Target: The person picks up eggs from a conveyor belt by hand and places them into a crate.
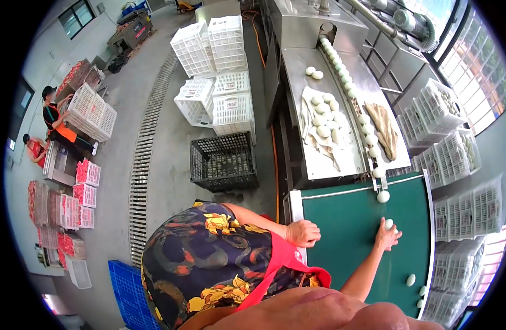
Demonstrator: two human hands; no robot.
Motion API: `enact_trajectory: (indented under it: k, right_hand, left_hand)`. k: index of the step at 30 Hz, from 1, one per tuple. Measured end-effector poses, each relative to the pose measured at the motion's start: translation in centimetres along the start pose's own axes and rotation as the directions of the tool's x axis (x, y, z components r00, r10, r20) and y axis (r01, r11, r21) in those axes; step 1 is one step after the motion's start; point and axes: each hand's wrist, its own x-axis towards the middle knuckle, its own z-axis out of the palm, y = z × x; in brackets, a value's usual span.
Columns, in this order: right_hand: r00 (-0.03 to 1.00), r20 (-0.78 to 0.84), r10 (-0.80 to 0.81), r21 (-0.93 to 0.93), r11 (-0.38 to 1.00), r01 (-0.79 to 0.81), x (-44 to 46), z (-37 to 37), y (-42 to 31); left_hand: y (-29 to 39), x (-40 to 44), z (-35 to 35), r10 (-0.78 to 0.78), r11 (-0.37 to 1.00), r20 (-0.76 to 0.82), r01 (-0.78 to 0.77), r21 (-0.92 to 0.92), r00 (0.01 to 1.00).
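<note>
My right hand (387,237) is over the green conveyor belt (341,220), its fingers closed around a pale egg (389,224). A small pale patch shows by the fingers, too small to identify. My left hand (303,234) rests as a tight fist at the belt's left edge, with no object visible in it. Just above the right hand, another egg (383,196) sits where the narrow egg channel (356,118) meets the belt. A line of eggs fills that channel. Several eggs (410,280) lie at the belt's lower right side.
Left of the channel, several eggs (323,118) lie on a white cloth (310,132); a brown cloth (382,131) lies to its right. Egg-filled white crates (453,157) stand along the right. A black crate (222,162) and stacked white crates (228,44) occupy the floor. Two people (57,118) work far left.
</note>
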Motion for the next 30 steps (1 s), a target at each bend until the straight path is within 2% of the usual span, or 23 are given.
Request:
enact_trajectory:
  k: [1, 7, 14, 16, 17, 18, 19, 20, 21, 22, 23, 24, 25, 28, 29, 30]
  right_hand:
    - [1.0, 0.014, -0.007, -0.082, 0.997, 0.008, -0.3, -0.3, 0.1]
    - [0.978, -0.131, -0.161, -0.061, 0.986, 0.154, 0.9, 1.6, 5.2]
    - [0.998, -0.035, -0.054, -0.091, 0.995, 0.05, -3.9, -0.2, 11.5]
    - [0.993, -0.091, -0.081, -0.117, 0.991, 0.07, -4.7, 1.4, 13.4]
    - [0.989, -0.099, -0.109, -0.105, 0.99, 0.098, -5.2, 2.6, 14.9]
    - [0.996, -0.078, -0.033, -0.073, 0.997, 0.028, -7.0, 1.2, 14.5]
    - [1.0, 0.008, -0.014, 0.084, 0.996, 0.014, -7.7, 0.5, 15.5]
    - [0.984, 0.172, 0.048, 0.435, 0.893, -0.12, -8.7, -1.1, 16.2]
    - [0.932, 0.343, 0.115, 0.831, 0.426, -0.358, -8.4, 2.3, 19.9]
    - [0.881, 0.47, 0.055, 0.856, -0.273, -0.44, -10.4, 1.0, 20.0]
    - [0.859, 0.512, -0.004, 0.803, -0.354, -0.48, -12.5, -1.2, 20.3]
    - [0.861, 0.481, -0.164, 0.758, -0.416, -0.502, -14.0, -1.3, 22.4]
    - [0.878, 0.448, -0.168, 0.759, -0.448, -0.472, -16.1, -1.8, 23.9]
    - [0.918, 0.383, -0.105, 0.781, -0.495, -0.382, -23.4, -4.6, 26.6]
    - [0.94, 0.325, -0.101, 0.802, -0.497, -0.331, -25.9, -4.6, 27.4]
    - [0.957, 0.278, -0.083, 0.828, -0.485, -0.282, -28.9, -5.6, 29.7]
  left_hand:
    - [0.2, 0.0, -0.5, 0.001, 1.0, -0.002, -0.001, 0.0, 1.0]
    - [0.0, 0.0, -0.1, -0.005, 1.0, -0.005, 0.005, 0.003, 1.0]
    - [-0.4, -0.2, 0.0, -0.058, 0.998, -0.005, 0.058, 0.011, 0.998]
    - [-1.8, 0.0, 0.4, -0.06, 0.998, -0.05, 0.059, -0.011, 0.997]
    - [-2.3, -0.1, 0.1, -0.109, 0.992, 0.004, 0.109, -0.06, 0.994]
    - [-2.9, 0.0, 0.4, -0.074, 0.993, 0.013, 0.075, -0.091, 0.997]
    - [-3.5, -0.2, 0.6, -0.094, 0.989, 0.022, 0.096, -0.113, 0.995]
    - [-4.0, -0.6, 1.0, -0.106, 0.988, -0.006, 0.104, -0.117, 0.994]
    - [-4.4, -0.7, 1.1, -0.114, 0.984, -0.028, 0.109, -0.138, 0.993]
    - [-5.2, -0.9, 1.5, -0.099, 0.991, -0.036, 0.095, -0.094, 0.994]
    - [-5.6, -0.8, 1.0, -0.135, 0.991, 0.015, 0.135, -0.007, 0.991]
    - [-6.1, -0.9, 0.9, -0.18, 0.983, 0.045, 0.181, -0.015, 0.983]
    - [-6.6, -1.0, 1.1, -0.151, 0.988, -0.002, 0.151, 0.02, 0.989]
    - [-8.1, -1.1, 0.5, -0.248, 0.966, 0.039, 0.243, 0.09, 0.968]
    - [-9.6, -1.2, 0.0, -0.224, 0.964, 0.009, 0.22, 0.149, 0.975]
    - [-9.5, -1.1, -0.2, -0.271, 0.956, 0.026, 0.266, 0.124, 0.962]
